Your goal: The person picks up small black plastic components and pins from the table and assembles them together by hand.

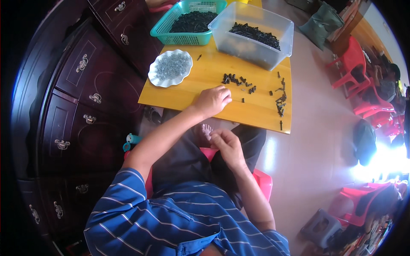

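My left hand (212, 101) rests at the near edge of the yellow table, its fingers curled in and pointing right; whatever they may hold is hidden. Over my lap, just off the table, my right hand (228, 146) has thumb and fingertips pressed together, and I cannot make out anything between them. Beyond my left hand lies a loose cluster of short black plastic pieces (232, 79). A single black piece (243, 100) sits right of its fingers. Longer black pieces (280, 103) are strewn along the table's right side.
A scalloped white dish (188, 73) of small clear pieces stands on the table's left. Behind it are a green basket (179, 39) and a clear plastic bin (271, 25), both holding black parts. Dark wooden drawers (70, 102) rise at left; red plastic chairs (353, 59) stand at right.
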Tool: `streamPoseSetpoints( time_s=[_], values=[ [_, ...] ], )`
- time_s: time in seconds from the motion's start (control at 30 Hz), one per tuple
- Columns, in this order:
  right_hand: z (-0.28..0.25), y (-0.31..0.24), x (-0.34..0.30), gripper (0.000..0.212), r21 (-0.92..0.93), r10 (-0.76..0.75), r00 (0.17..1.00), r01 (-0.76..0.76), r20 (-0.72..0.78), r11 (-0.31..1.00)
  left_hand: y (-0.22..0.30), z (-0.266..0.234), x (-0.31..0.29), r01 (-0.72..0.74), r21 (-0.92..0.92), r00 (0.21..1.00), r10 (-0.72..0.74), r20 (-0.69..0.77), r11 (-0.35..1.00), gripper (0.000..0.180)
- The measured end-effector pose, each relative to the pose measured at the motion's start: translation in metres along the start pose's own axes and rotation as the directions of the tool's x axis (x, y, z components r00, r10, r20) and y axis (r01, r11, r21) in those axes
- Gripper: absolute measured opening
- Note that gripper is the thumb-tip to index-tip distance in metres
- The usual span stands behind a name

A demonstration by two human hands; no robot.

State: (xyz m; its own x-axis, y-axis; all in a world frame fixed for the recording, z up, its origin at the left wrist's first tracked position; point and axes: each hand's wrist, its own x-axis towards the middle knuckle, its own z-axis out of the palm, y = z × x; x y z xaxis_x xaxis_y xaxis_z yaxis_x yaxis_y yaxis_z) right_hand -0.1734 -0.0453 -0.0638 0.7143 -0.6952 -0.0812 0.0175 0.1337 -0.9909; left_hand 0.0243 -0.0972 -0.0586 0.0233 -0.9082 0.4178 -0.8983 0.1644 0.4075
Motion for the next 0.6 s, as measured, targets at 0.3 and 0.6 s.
streamPoseSetpoints(
  time_s=[0.3,0.6],
  values=[
    [-0.012,-0.005,0.006,0.023,0.799,0.263,0.963,-0.109,-0.063,0.591,0.051,-0.037,-0.041,0.016,-0.39,0.999,0.002,0.044,0.921,0.008],
    [-0.02,0.007,0.009,0.015,0.809,0.216,0.963,0.003,-0.161,0.588,0.059,-0.032,-0.021,0.015,-0.496,0.995,0.034,0.09,0.868,0.01]
  ],
)
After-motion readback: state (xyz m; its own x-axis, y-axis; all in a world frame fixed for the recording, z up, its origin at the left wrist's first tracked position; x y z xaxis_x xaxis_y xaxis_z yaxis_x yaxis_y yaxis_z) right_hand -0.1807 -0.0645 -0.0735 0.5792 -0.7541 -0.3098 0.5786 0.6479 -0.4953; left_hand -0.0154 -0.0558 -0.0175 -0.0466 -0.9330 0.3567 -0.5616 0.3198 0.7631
